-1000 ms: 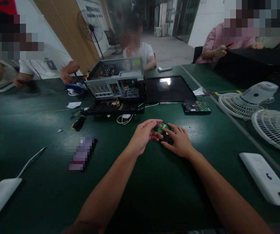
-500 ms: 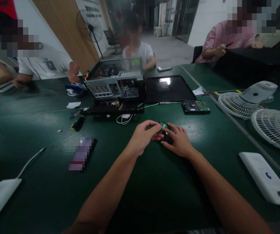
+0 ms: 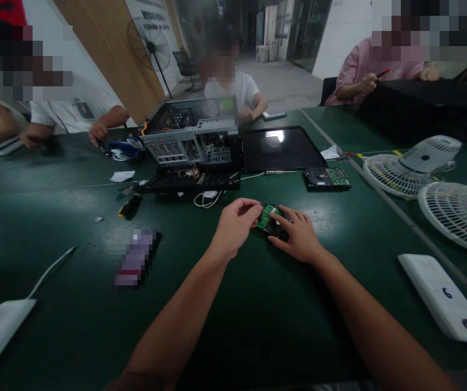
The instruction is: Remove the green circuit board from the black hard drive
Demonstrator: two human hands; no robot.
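Observation:
A hard drive point(image 3: 284, 231) with a green circuit board point(image 3: 266, 216) lies on the table in front of me, partly covered by my fingers. My right hand point(image 3: 301, 234) grips it from the right, with the thumb at its near side and the fingers across its top and far edge. At the drive's left end is my left hand point(image 3: 237, 222), its thumb and fingertips pinched together. Whatever sits between those fingertips is too small to make out. Beyond the hands, a second hard drive point(image 3: 327, 178) rests board side up.
An opened computer case point(image 3: 190, 144) stands ahead, beside its black side panel point(image 3: 284, 149). A yellow-black screwdriver point(image 3: 130, 206) and a blurred purple phone-like object point(image 3: 136, 258) lie left. White fans point(image 3: 396, 174) and a white power bank-like block point(image 3: 441, 296) are right. Co-workers sit around the table.
My left hand has drawn slightly left, uncovering more of the green board. My right hand stays put. A co-worker's hand at the far left has shifted left from the blue bundle.

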